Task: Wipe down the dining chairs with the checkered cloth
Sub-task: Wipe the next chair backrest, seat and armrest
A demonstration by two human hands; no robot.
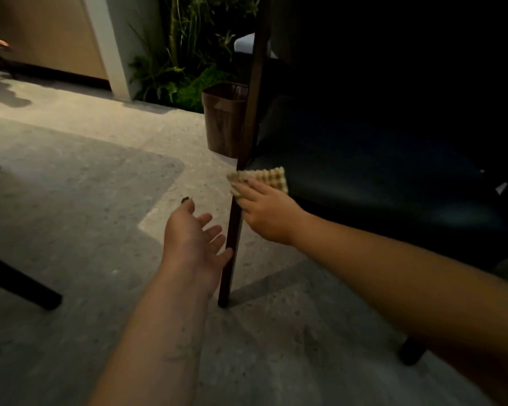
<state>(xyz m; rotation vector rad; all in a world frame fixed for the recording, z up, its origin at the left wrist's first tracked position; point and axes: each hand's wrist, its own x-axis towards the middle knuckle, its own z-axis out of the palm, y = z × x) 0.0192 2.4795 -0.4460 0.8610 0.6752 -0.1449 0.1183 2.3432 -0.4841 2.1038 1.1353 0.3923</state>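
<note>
A dining chair with a dark padded seat (379, 177) and a brown wooden leg (232, 247) stands at the right. My right hand (267, 212) presses the tan checkered cloth (269, 175) against the leg where it meets the seat's front corner. My left hand (194, 238) is open, palm up, beside the lower part of the leg, with its fingertips touching the wood. Much of the chair is lost in shadow.
A brown waste bin (225, 118) stands on the floor just behind the chair leg. Green plants (188, 68) grow beyond it by a white pillar. A dark furniture leg (21, 282) crosses the floor at the left. The grey speckled floor (85, 186) spreads out to the left.
</note>
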